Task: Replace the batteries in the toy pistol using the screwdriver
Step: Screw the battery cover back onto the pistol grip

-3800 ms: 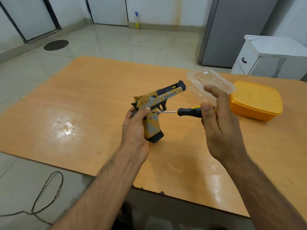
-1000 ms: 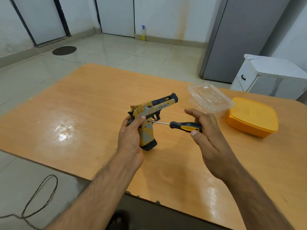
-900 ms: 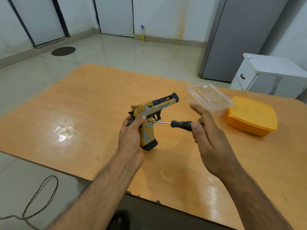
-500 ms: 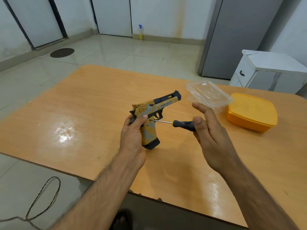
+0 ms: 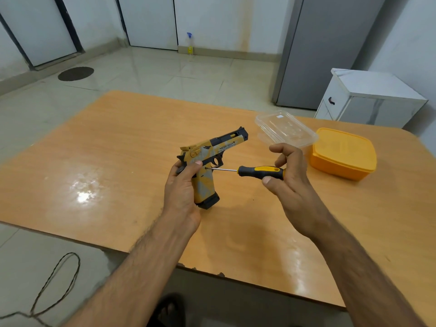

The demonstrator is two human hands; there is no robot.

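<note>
L hand (image 5: 181,185) grips yellow/grey/black toy pistol (image 5: 212,161); R hand (image 5: 287,175) pinches screwdriver (image 5: 259,172), tip on grip.

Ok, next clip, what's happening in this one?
A person is working on a toy pistol over a wooden table. The left hand grips it by the handle, and the right hand holds a screwdriver with its tip against the pistol's side. A clear container and an orange box sit on the table beyond.
</note>
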